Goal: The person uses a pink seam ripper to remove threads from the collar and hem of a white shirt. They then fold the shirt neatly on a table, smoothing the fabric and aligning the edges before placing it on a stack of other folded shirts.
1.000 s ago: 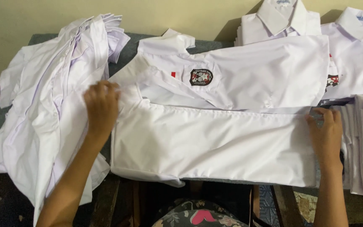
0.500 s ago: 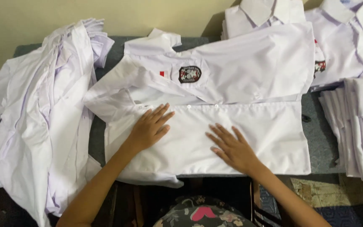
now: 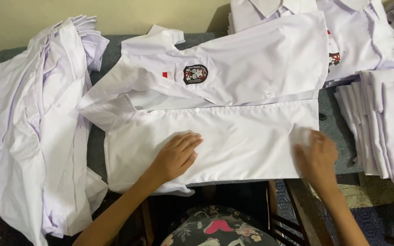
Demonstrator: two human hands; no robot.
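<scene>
White cotton-like cloth: 1 shirt [image 3: 233,114] lies spread flat across the grey table [image 3: 106,50], collar toward the left, buttoned front running left to right through the middle, a dark round badge [image 3: 195,74] on the upper chest panel. The left hand [image 3: 176,156] rests palm down on the lower panel, fingers stretched flat and together, gripping nothing. The right hand [image 3: 318,157] sits at the lower right hem edge, blurred; fingers seem loosely spread over the cloth, but I cannot tell whether they pinch it. A loose heap of shirts [image 3: 33,136] hangs over the table's left side; 1 folded stack [image 3: 384,123] stands at the right, with more shirts [image 3: 356,32] behind. Judgement: the shirt is light, soft and limp, creases easily and slides on the table; best held at the hem corners, side seams or shoulders.
</scene>
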